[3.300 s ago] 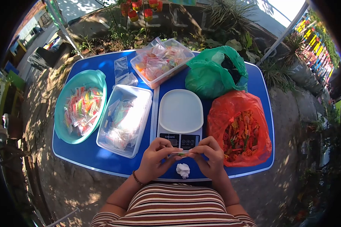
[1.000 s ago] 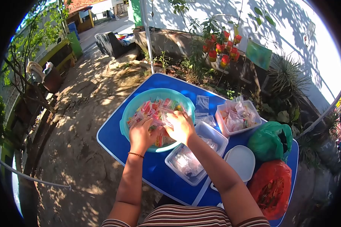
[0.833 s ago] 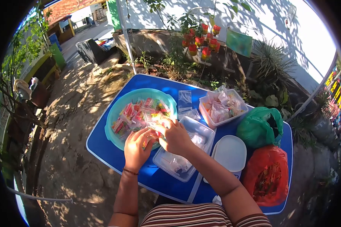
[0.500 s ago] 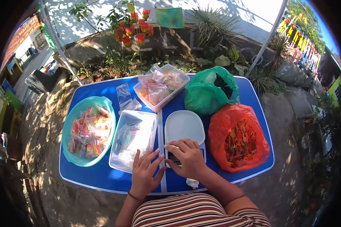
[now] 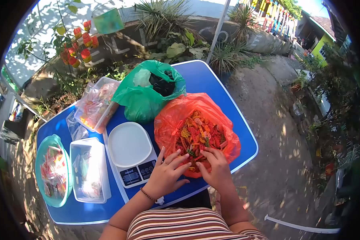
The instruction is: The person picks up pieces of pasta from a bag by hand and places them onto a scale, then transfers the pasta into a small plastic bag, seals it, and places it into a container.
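Observation:
My left hand [image 5: 168,172] has its fingers spread beside the lower left edge of a red plastic bag [image 5: 168,120]. My right hand [image 5: 217,168] is at the bag's near rim, thumb and fingers apart, with nothing visible in it. Inside the open bag lie many red, orange and green pieces [image 5: 198,134]. Left of my left hand stands a white scale [image 5: 130,145] with a bare plate and a dark display panel.
Behind the red bag sits a green plastic bag [image 5: 138,96]. A tub of packets [image 5: 96,104], a clear-white box [image 5: 90,170] and a teal basin of packets [image 5: 54,172] stand at the left of the blue table [image 5: 224,100].
The view has turned right, so the table's things appear farther left. Both hands have moved from the scale and white box to the near side of the red bag.

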